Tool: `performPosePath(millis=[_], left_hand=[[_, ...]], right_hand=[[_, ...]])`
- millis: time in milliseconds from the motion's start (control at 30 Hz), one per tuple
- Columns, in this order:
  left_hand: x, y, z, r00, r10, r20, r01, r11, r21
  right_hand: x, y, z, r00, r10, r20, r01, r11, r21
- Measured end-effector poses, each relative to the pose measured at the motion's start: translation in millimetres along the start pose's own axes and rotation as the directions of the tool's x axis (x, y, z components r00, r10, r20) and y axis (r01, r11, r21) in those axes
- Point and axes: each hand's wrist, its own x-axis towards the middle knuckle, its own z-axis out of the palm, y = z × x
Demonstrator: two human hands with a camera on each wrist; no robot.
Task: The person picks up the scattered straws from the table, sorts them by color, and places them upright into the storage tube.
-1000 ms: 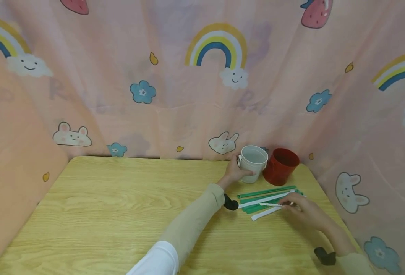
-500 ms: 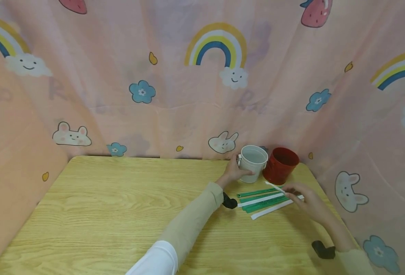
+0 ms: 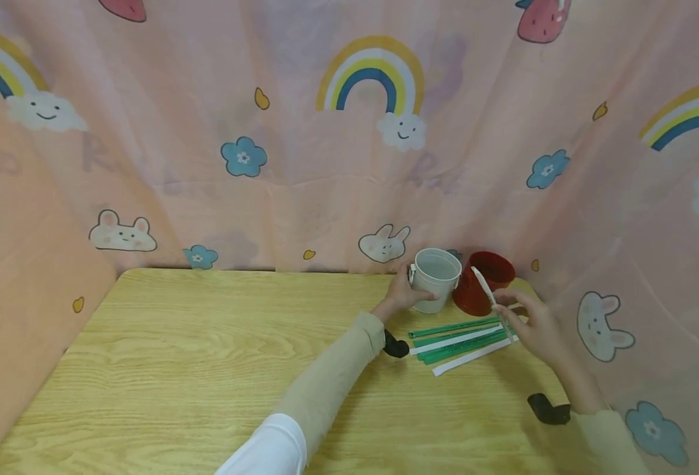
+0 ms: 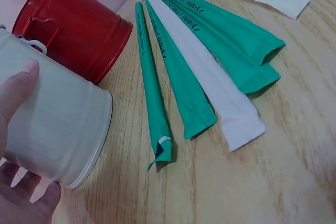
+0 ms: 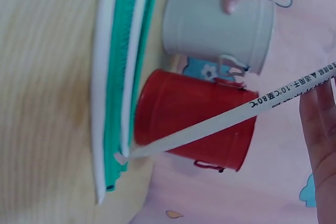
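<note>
My left hand (image 3: 399, 294) grips a small white metal bucket (image 3: 442, 287) at the table's back right, its thumb across the near wall. In the left wrist view the thumb lies on the bucket's side, and fingertips show past its base. My right hand (image 3: 536, 330) pinches a white paper-wrapped straw (image 5: 210, 125), tilted and raised in front of a red bucket (image 3: 468, 300). Black print runs along its wrapper. Below it several green-wrapped straws (image 4: 178, 85) lie fanned on the table with white-wrapped straws (image 4: 233, 114) among and beside them.
The red bucket stands against the white one at its right. A light wood table (image 3: 207, 369) runs up to a pink patterned cloth (image 3: 302, 211) at the back and sides. Small black bands (image 3: 548, 409) hang at both wrists.
My right hand has lifted the white straw off the pile, up toward the red bucket, turning it more upright. My left hand keeps its hold on the white bucket.
</note>
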Motion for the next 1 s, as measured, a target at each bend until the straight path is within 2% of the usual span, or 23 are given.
performPosePath(millis=[100, 200, 500, 700, 833, 1000], left_hand=[[-0.3, 0.4, -1.0, 1.0, -0.003, 0.0, 0.003, 1.0, -0.006], [-1.4, 0.0, -2.6, 1.0, -0.005, 0.002, 0.005, 1.0, -0.011], [-1.8, -1.1, 0.1, 1.0, 0.003, 0.01, -0.003, 1.0, 0.005], [-1.3, 3.0, 1.8, 1.0, 0.003, 0.008, -0.003, 1.0, 0.001], [-0.3, 3.9, 1.3, 1.0, 0.005, 0.008, -0.004, 1.0, -0.017], [-2.1, 4.4, -0.4, 0.999, -0.032, 0.001, 0.032, 0.999, -0.005]], right_hand=[[7.0, -3, 0, 0.999, 0.01, -0.046, -0.01, 1.0, 0.0], [13.1, -7, 1, 0.995, 0.056, -0.078, -0.055, 0.998, 0.014], [29.2, -18, 1, 0.975, 0.117, -0.191, -0.093, 0.987, 0.133], [43.6, -43, -4, 0.959, 0.149, -0.243, -0.093, 0.969, 0.227], [54.2, -50, -4, 0.944, 0.191, -0.268, -0.096, 0.939, 0.33], [67.0, -36, 6, 0.92, 0.243, -0.307, -0.063, 0.865, 0.498]])
